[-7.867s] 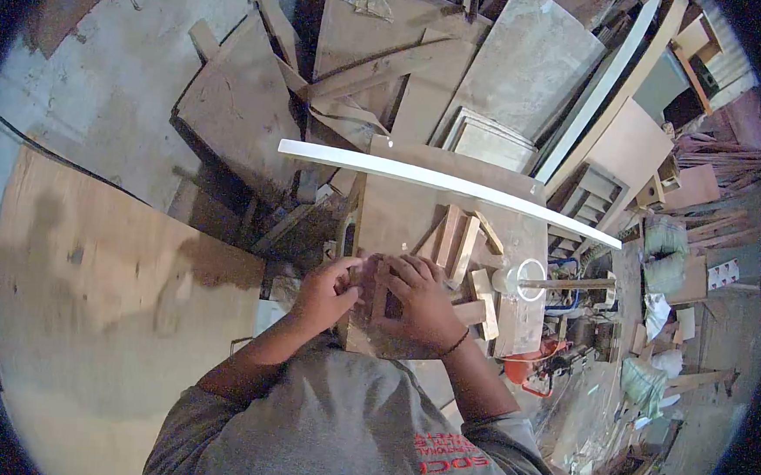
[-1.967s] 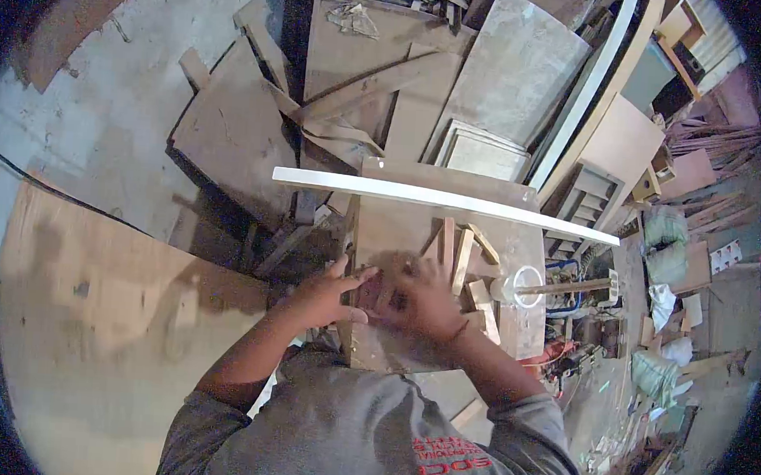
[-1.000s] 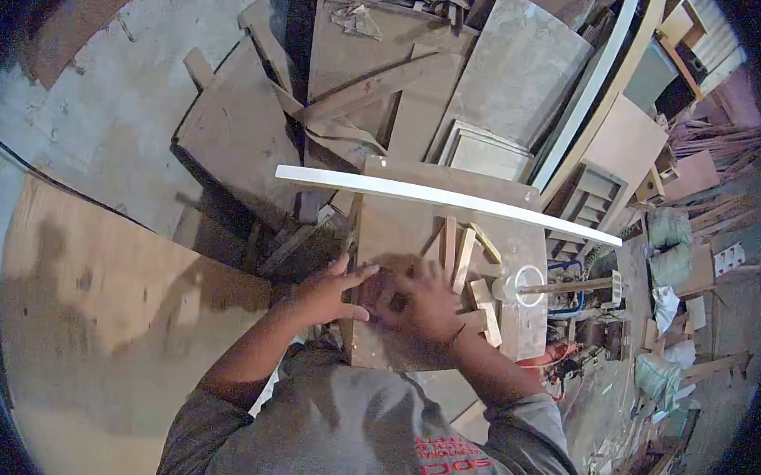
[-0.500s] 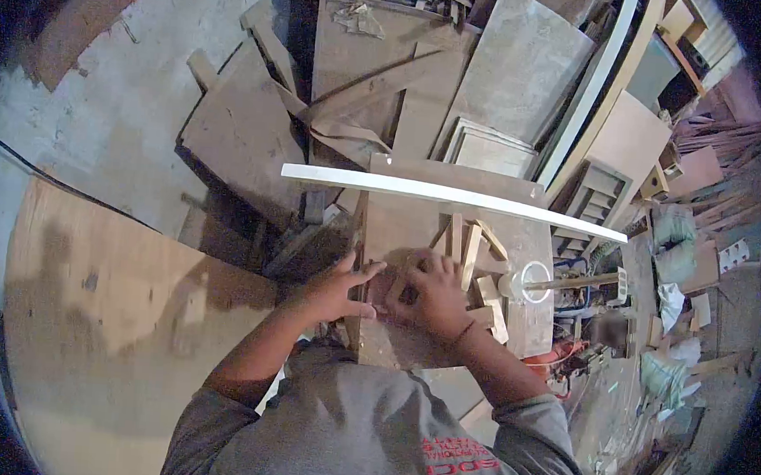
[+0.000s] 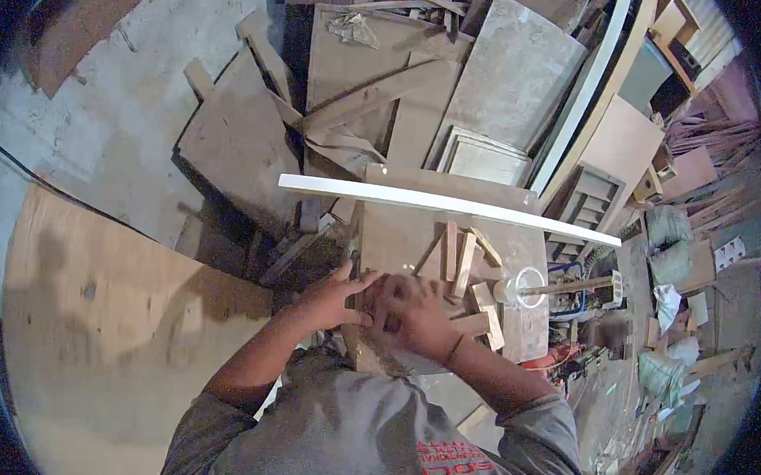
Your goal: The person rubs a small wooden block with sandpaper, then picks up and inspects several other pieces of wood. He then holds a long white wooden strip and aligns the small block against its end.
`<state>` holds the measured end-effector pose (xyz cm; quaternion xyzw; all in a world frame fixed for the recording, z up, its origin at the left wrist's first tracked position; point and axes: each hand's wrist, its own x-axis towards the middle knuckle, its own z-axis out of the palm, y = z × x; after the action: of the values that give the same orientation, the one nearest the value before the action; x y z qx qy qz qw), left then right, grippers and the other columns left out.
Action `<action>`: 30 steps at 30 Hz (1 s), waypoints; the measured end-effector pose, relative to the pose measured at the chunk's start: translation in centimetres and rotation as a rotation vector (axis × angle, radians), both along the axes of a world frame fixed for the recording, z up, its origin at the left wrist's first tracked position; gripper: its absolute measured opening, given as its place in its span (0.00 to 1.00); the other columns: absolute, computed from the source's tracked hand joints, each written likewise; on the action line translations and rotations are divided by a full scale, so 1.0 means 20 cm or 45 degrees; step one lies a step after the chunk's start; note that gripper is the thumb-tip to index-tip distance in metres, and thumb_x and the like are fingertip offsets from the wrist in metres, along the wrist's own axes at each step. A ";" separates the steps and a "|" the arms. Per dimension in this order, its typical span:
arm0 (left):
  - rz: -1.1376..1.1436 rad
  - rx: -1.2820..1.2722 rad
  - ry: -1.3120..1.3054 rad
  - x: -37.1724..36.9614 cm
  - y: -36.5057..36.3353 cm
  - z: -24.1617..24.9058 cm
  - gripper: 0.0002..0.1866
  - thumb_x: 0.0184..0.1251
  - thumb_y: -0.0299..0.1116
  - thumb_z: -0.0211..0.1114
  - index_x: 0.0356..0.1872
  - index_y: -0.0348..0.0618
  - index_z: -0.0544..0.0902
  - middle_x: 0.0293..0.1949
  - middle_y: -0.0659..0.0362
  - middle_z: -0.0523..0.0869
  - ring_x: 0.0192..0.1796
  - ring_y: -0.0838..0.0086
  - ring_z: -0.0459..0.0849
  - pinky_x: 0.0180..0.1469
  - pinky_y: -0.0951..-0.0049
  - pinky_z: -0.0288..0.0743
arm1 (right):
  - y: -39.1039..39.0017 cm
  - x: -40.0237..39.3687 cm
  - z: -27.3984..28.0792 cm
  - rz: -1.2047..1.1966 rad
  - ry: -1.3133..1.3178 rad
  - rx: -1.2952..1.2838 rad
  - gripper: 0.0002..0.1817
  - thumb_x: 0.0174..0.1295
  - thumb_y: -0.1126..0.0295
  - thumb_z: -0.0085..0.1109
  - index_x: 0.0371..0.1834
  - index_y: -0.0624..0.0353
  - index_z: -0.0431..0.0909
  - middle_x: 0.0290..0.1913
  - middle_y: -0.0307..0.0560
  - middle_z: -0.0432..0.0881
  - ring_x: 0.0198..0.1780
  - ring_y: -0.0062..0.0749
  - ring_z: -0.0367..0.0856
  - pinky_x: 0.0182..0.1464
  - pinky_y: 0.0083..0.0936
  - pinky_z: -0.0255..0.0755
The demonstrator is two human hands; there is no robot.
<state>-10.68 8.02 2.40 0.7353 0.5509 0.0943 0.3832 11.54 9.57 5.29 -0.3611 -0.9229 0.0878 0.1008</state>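
Hands [image 5: 376, 303] together, flat on board [image 5: 398, 234]

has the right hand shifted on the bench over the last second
Yes, a little. The right hand has slid toward the person, farther from the white strip lying across the workbench. The left hand rests beside it at the bench's edge.

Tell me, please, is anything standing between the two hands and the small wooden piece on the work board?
Nothing visible stands between them. The left hand and the right hand both lie directly on the small wooden piece on the work board. The loose wooden blocks and the white tub lie to the right, apart from the hands.
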 end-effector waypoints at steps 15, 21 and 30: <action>-0.060 0.004 -0.008 -0.02 0.01 -0.03 0.46 0.58 0.51 0.74 0.77 0.72 0.59 0.76 0.33 0.51 0.75 0.38 0.58 0.73 0.55 0.62 | -0.03 0.01 -0.02 0.196 -0.100 0.045 0.30 0.44 0.48 0.73 0.53 0.44 0.83 0.60 0.55 0.71 0.60 0.56 0.69 0.65 0.55 0.60; -0.048 0.102 0.062 -0.01 -0.02 -0.01 0.46 0.58 0.63 0.67 0.77 0.74 0.56 0.76 0.35 0.51 0.71 0.36 0.65 0.68 0.50 0.69 | 0.12 0.01 0.06 -0.123 0.012 -0.217 0.27 0.44 0.49 0.74 0.48 0.47 0.83 0.58 0.56 0.70 0.64 0.57 0.67 0.66 0.56 0.61; -0.044 0.184 0.004 -0.02 -0.01 -0.08 0.47 0.56 0.65 0.67 0.77 0.75 0.57 0.76 0.35 0.51 0.73 0.37 0.62 0.68 0.48 0.69 | 0.10 0.02 -0.07 -0.102 -0.005 -0.099 0.26 0.44 0.47 0.73 0.47 0.43 0.83 0.56 0.56 0.71 0.64 0.57 0.67 0.64 0.58 0.59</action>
<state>-11.07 7.80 0.87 0.7706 0.5306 0.1263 0.3299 12.00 11.64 3.94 -0.4015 -0.9038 0.1186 0.0883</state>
